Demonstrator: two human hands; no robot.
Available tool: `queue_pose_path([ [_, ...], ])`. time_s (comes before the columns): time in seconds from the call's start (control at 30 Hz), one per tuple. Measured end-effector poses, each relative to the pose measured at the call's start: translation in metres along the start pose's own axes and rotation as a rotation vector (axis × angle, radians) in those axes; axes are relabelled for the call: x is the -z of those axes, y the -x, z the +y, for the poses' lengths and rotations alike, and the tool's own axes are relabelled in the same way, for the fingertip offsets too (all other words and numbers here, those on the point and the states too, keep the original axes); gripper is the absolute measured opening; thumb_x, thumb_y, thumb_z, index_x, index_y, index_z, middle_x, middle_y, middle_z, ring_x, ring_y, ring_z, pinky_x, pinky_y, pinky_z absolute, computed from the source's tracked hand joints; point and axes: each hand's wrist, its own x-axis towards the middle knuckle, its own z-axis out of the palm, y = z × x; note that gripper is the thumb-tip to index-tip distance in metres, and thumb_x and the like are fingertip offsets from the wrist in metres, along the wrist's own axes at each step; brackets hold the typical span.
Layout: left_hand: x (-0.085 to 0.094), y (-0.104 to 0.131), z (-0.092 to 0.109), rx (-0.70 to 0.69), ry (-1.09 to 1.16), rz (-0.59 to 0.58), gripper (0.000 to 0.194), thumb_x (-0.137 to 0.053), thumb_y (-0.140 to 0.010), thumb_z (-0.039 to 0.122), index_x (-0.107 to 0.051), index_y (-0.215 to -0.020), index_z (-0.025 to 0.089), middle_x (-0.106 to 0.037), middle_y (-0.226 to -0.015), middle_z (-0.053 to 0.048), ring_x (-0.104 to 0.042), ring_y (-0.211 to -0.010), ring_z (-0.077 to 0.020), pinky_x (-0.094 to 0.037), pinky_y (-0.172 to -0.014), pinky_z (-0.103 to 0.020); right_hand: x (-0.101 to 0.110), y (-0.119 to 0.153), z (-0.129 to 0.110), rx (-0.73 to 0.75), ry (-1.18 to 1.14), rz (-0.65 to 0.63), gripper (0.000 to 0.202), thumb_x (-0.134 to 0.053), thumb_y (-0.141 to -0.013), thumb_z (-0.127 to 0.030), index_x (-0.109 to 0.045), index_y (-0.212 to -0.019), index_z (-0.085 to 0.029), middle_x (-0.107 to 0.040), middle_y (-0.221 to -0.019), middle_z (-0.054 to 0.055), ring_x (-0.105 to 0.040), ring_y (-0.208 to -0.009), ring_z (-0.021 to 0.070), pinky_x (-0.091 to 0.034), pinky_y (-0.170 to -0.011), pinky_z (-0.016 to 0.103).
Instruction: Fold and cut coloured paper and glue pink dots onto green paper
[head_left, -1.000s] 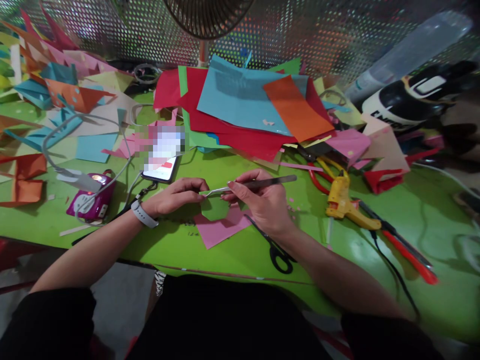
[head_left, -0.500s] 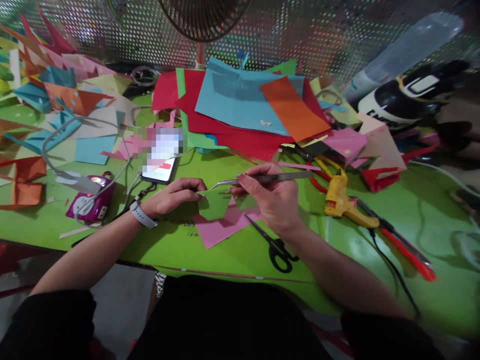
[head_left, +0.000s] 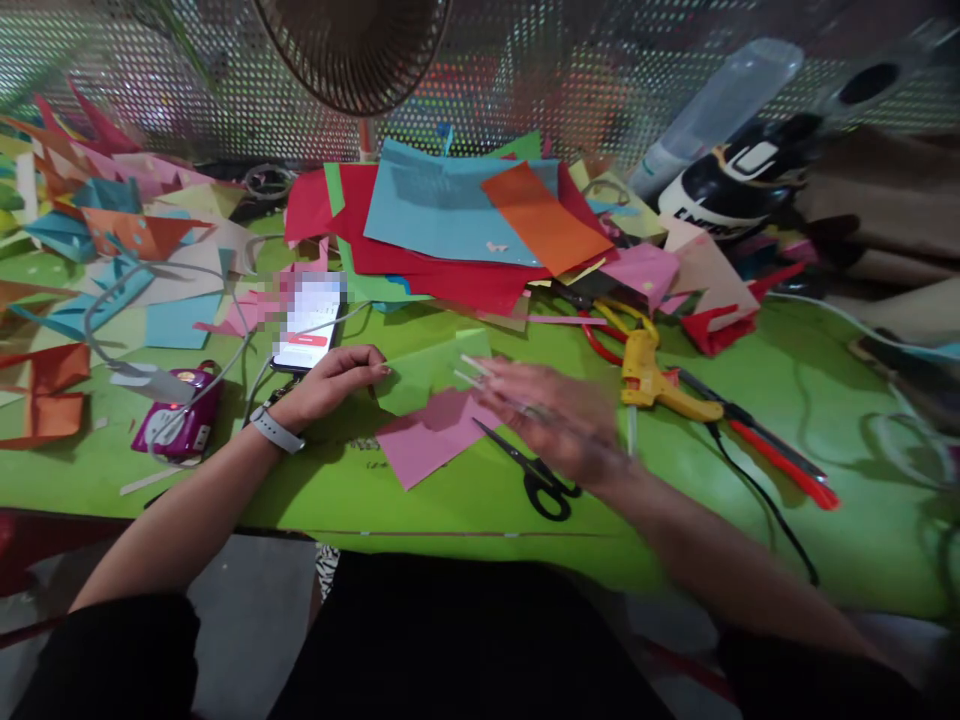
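Note:
My left hand, wearing a pale wristband, pinches the left edge of a piece of light green paper. My right hand is smeared by motion and closed round metal tweezers. The two tweezer tips point left, slightly apart, over the right part of the green paper; I cannot tell whether they touch it. Beneath lies a sheet of pink paper with a notched upper edge. Black-handled scissors rest below my right hand, their points close to the pink paper.
A lit phone and a purple socket adapter with cables lie left. Stacked coloured sheets lie behind, under a fan. A yellow glue gun, pliers and a red-black tool are right. Folded paper shapes crowd the far left.
My right hand has turned and the tweezers now slope down toward my wrist, their tips spread apart. The green paper has tilted and lies flatter. The whole view has shifted a little.

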Motion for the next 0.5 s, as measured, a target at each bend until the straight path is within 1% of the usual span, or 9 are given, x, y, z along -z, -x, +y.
queue_pose_path([
  [0.03, 0.001, 0.0, 0.0, -0.014, 0.026, 0.017, 0.03, -0.071, -0.083, 0.042, -0.06, -0.073, 0.016, -0.054, -0.071, 0.002, -0.049, -0.067, -0.0109, -0.044, -0.064, -0.023, 0.0, 0.009, 0.001, 0.103, 0.066, -0.094, 0.012, -0.074, -0.088, -0.024, -0.077, -0.094, -0.033, -0.08, -0.106, 0.001, -0.078, -0.078, 0.0205, -0.068, -0.063, 0.035],
  [0.1, 0.001, -0.001, 0.0, -0.013, 0.073, 0.018, 0.031, -0.077, -0.078, 0.042, -0.059, -0.076, 0.016, -0.054, -0.071, 0.003, -0.049, -0.064, -0.0094, -0.044, -0.061, -0.021, -0.002, 0.024, 0.003, 0.265, 0.138, -0.258, 0.02, -0.068, -0.09, -0.017, -0.077, -0.097, -0.033, -0.078, -0.112, 0.002, -0.078, -0.087, 0.0214, -0.069, -0.07, 0.037],
  [0.17, 0.002, -0.002, 0.0, 0.01, 0.083, -0.002, 0.036, -0.085, -0.07, 0.037, -0.056, -0.079, 0.017, -0.055, -0.07, 0.004, -0.05, -0.061, -0.0083, -0.044, -0.058, -0.02, -0.007, 0.036, 0.004, 0.352, 0.2, -0.37, 0.027, -0.062, -0.092, -0.011, -0.076, -0.103, -0.03, -0.077, -0.116, 0.004, -0.077, -0.099, 0.022, -0.068, -0.08, 0.04],
  [0.23, 0.001, -0.003, 0.0, 0.02, 0.047, -0.011, 0.042, -0.09, -0.064, 0.029, -0.054, -0.081, 0.018, -0.054, -0.067, 0.006, -0.05, -0.058, -0.0074, -0.043, -0.055, -0.019, -0.014, 0.042, 0.005, 0.423, 0.287, -0.424, 0.03, -0.057, -0.093, -0.006, -0.075, -0.108, -0.024, -0.075, -0.12, 0.008, -0.075, -0.103, 0.023, -0.067, -0.084, 0.043],
  [0.3, 0.002, -0.004, 0.0, 0.017, 0.009, -0.004, 0.043, -0.091, -0.063, 0.026, -0.054, -0.082, 0.018, -0.054, -0.067, 0.007, -0.051, -0.057, -0.0071, -0.043, -0.054, -0.019, -0.018, 0.045, 0.005, 0.494, 0.353, -0.437, 0.032, -0.054, -0.092, -0.001, -0.073, -0.113, -0.017, -0.073, -0.123, 0.015, -0.075, -0.103, 0.0256, -0.066, -0.085, 0.045],
  [0.37, 0.005, -0.004, 0.0, 0.028, -0.013, 0.009, 0.043, -0.091, -0.062, 0.026, -0.054, -0.083, 0.018, -0.057, -0.071, 0.006, -0.056, -0.061, -0.0077, -0.046, -0.055, -0.018, -0.017, 0.044, 0.006, 0.514, 0.385, -0.451, 0.037, -0.051, -0.091, 0.003, -0.071, -0.118, -0.012, -0.069, -0.128, 0.02, -0.075, -0.105, 0.0273, -0.065, -0.087, 0.046],
  [0.43, 0.01, -0.004, -0.001, 0.048, -0.028, 0.018, 0.044, -0.091, -0.062, 0.024, -0.055, -0.085, 0.019, -0.059, -0.075, 0.005, -0.06, -0.065, -0.0088, -0.048, -0.057, -0.017, -0.008, 0.043, 0.008, 0.468, 0.401, -0.465, 0.043, -0.049, -0.09, 0.004, -0.07, -0.123, -0.014, -0.068, -0.132, 0.017, -0.074, -0.107, 0.0258, -0.064, -0.09, 0.046],
  [0.5, 0.015, -0.005, -0.004, 0.047, -0.044, 0.02, 0.04, -0.089, -0.066, 0.024, -0.056, -0.089, 0.02, -0.062, -0.077, 0.004, -0.061, -0.065, -0.0096, -0.051, -0.057, -0.017, 0.01, 0.044, 0.012, 0.386, 0.43, -0.454, 0.046, -0.049, -0.09, 0.002, -0.07, -0.125, -0.019, -0.069, -0.132, 0.013, -0.072, -0.11, 0.0241, -0.062, -0.094, 0.046],
])
